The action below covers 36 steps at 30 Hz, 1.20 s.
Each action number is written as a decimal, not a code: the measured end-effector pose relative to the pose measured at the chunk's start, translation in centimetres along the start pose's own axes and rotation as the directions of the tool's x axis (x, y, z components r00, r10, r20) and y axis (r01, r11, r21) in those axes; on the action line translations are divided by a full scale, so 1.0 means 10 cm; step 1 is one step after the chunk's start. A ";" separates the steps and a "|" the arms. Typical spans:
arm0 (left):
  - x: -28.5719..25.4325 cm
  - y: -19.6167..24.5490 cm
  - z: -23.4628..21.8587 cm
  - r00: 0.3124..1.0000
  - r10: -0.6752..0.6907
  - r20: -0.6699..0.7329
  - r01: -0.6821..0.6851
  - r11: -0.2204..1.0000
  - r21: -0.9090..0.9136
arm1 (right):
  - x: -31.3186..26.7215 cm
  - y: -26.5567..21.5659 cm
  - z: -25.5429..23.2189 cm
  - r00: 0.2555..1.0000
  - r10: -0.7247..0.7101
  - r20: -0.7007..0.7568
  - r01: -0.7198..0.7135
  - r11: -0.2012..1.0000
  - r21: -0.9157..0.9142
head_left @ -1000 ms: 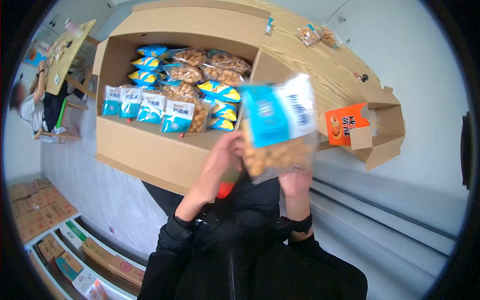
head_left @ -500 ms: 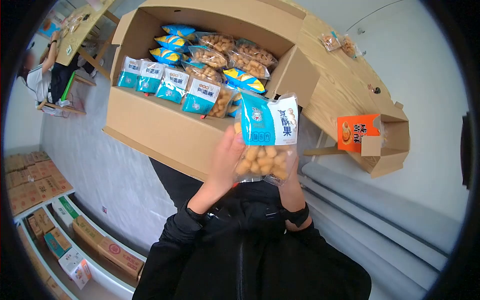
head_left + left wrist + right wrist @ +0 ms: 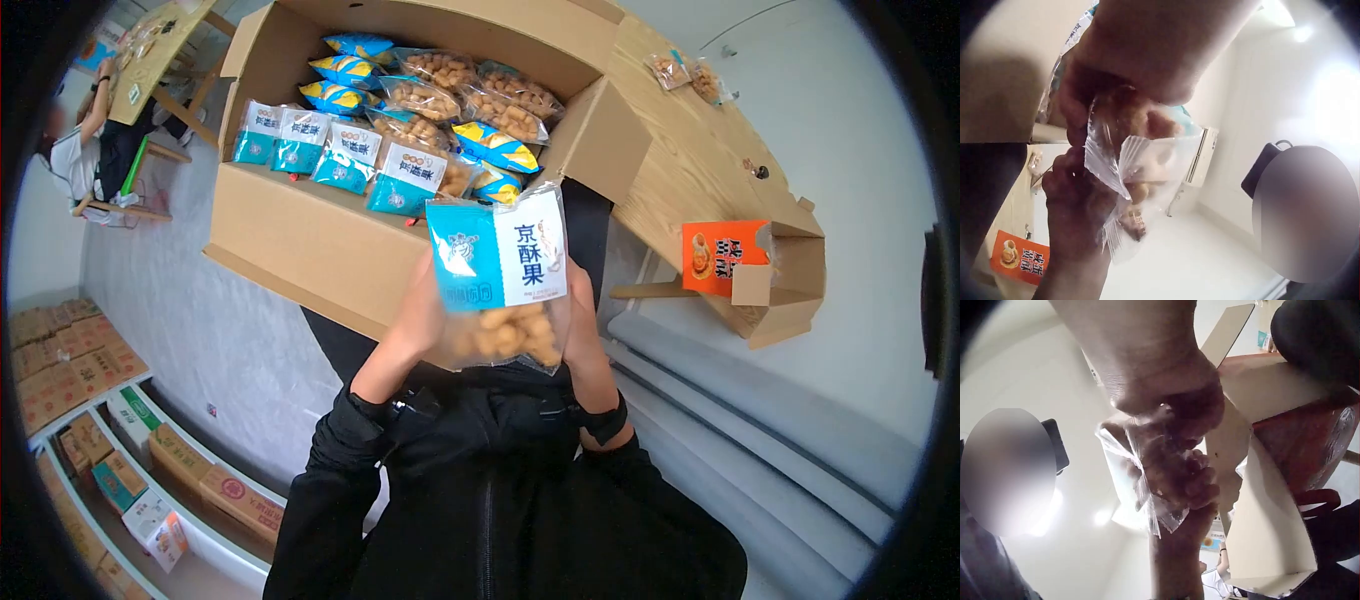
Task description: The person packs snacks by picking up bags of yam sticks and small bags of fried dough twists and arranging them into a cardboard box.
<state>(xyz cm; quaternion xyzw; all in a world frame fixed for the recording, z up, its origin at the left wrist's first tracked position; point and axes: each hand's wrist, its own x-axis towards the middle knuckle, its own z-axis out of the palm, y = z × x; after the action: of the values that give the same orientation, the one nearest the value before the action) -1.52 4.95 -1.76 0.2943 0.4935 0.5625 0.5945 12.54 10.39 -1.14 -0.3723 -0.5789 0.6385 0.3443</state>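
Note:
In the head view, a clear snack bag (image 3: 530, 335) with a blue-and-white label and round tan snacks inside is held up before the chest. My left hand (image 3: 412, 325) grips its left side, and my right hand (image 3: 583, 325) holds the opposite side. Both wrist views show curled fingers around the lower part of the bag, whose crimped seal (image 3: 1124, 169) sticks out between the hands. Part of each hand is hidden behind the bag in the head view. Just beyond stands a large open cardboard box (image 3: 290, 240) containing similar labelled bags (image 3: 408, 180) and blue-and-yellow packets (image 3: 345, 70).
To the right, a wooden table (image 3: 665, 155) carries two small snack bags (image 3: 670, 70) and an open carton with an orange panel (image 3: 715, 258). Boxes fill a shelf (image 3: 225, 575) at lower left. Another person (image 3: 80, 150) sits at a far table (image 3: 150, 75).
The bag has come left and closer to the chest, its label turning to face the head camera, with both hands still on it. The head view has shifted, moving the box within it.

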 end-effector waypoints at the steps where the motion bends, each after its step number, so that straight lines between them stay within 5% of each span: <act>1: 0.00 0.05 0.04 0.998 0.040 -0.056 -0.033 0.993 0.116 | 0.02 0.01 0.00 0.994 0.106 -0.026 -0.106 0.994 0.026; 2: 0.00 0.04 0.05 0.998 0.039 -0.058 -0.032 0.993 0.117 | 0.03 0.01 0.01 0.976 0.212 -0.050 -0.209 0.976 0.054; 4: -0.02 -0.02 0.06 0.975 0.221 0.031 -0.206 0.835 0.510 | 0.04 -0.03 0.06 0.977 0.179 -0.118 -0.177 0.984 0.028; 7: 0.01 -0.08 0.10 0.973 0.214 -0.088 -0.167 0.914 0.368 | 0.05 -0.13 0.17 0.948 0.057 -0.314 -0.083 0.994 -0.070; 9: 0.05 -0.12 0.07 0.969 0.196 -0.151 -0.143 0.941 0.307 | 0.01 -0.08 0.18 0.953 0.086 -0.292 -0.105 0.993 -0.049; 12: 0.06 -0.15 0.05 0.955 0.227 -0.190 -0.140 0.912 0.385 | -0.03 -0.08 0.26 0.930 0.034 -0.365 -0.061 0.996 -0.063; 14: -0.03 -0.13 0.15 0.902 0.363 -0.235 -0.213 0.846 0.489 | -0.05 -0.03 0.18 0.963 0.020 -0.270 -0.017 1.000 0.015; 15: -0.08 -0.03 0.22 0.850 0.483 -0.211 -0.268 0.741 0.615 | -0.06 0.07 0.09 0.976 -0.081 -0.201 0.058 0.991 -0.119; 18: -0.13 0.10 0.27 0.860 0.479 -0.174 -0.238 0.680 0.694 | -0.09 0.27 0.10 0.952 -0.107 -0.287 0.053 0.980 -0.191; 19: -0.09 0.10 0.23 0.894 0.406 -0.188 -0.205 0.745 0.635 | -0.08 0.23 0.13 0.927 -0.232 -0.295 0.175 0.962 -0.208; 23: -0.10 0.05 0.21 0.893 0.407 -0.195 -0.199 0.743 0.640 | -0.09 0.22 0.14 0.937 -0.158 -0.311 0.109 0.979 -0.171; 26: -0.06 -0.01 0.17 0.891 0.398 -0.218 -0.195 0.769 0.608 | -0.05 0.19 0.14 0.970 0.134 -0.203 -0.005 0.846 0.534; 27: -0.06 -0.01 0.16 0.909 0.350 -0.225 -0.168 0.803 0.572 | -0.01 0.27 0.20 0.950 -0.120 -0.287 0.161 0.979 0.124; 29: -0.07 0.00 0.17 0.925 0.300 -0.232 -0.137 0.834 0.534 | -0.05 0.25 0.16 0.962 -0.121 -0.244 0.147 0.985 0.091; 36: -0.06 -0.04 0.24 0.834 0.469 -0.289 -0.127 0.674 0.727 | -0.04 0.10 0.15 0.968 -0.113 -0.224 0.156 0.971 0.181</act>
<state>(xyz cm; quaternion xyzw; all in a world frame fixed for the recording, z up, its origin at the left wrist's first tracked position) 0.89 4.78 -1.20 0.4303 0.7320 0.4856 0.2081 11.39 9.17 -1.98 -0.3622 -0.4969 0.6242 0.4820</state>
